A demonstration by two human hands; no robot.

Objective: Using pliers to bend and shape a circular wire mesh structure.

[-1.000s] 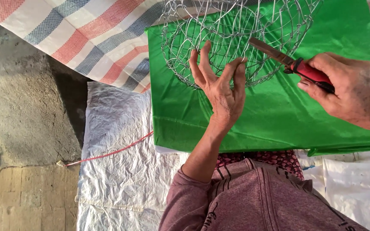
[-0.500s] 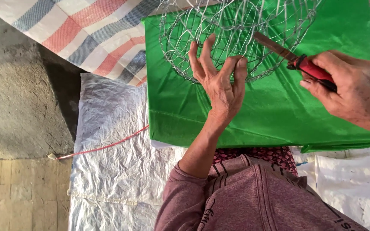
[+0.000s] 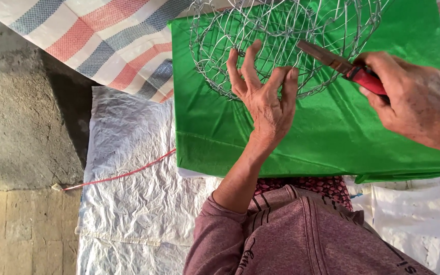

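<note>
A round wire-mesh basket frame (image 3: 215, 46) lies on a shiny green cloth (image 3: 332, 137) at the top of the view. My left hand (image 3: 263, 97) is spread over its near rim, fingertips touching the wires, gripping nothing. My right hand (image 3: 416, 102) comes in from the right, closed around red-handled pliers (image 3: 339, 63). The metal jaws of the pliers point left and reach the mesh just above my left fingertips.
A striped red, blue and white tarp (image 3: 103, 40) lies at top left. Crinkled white plastic sheeting (image 3: 133, 193) covers the ground below, crossed by a red string (image 3: 123, 175). Bare concrete (image 3: 21, 117) and brick paving (image 3: 21, 234) lie to the left.
The view has shifted slightly. My left hand's fingers have stayed on the basket rim, and the pliers remain at the mesh with little movement.
</note>
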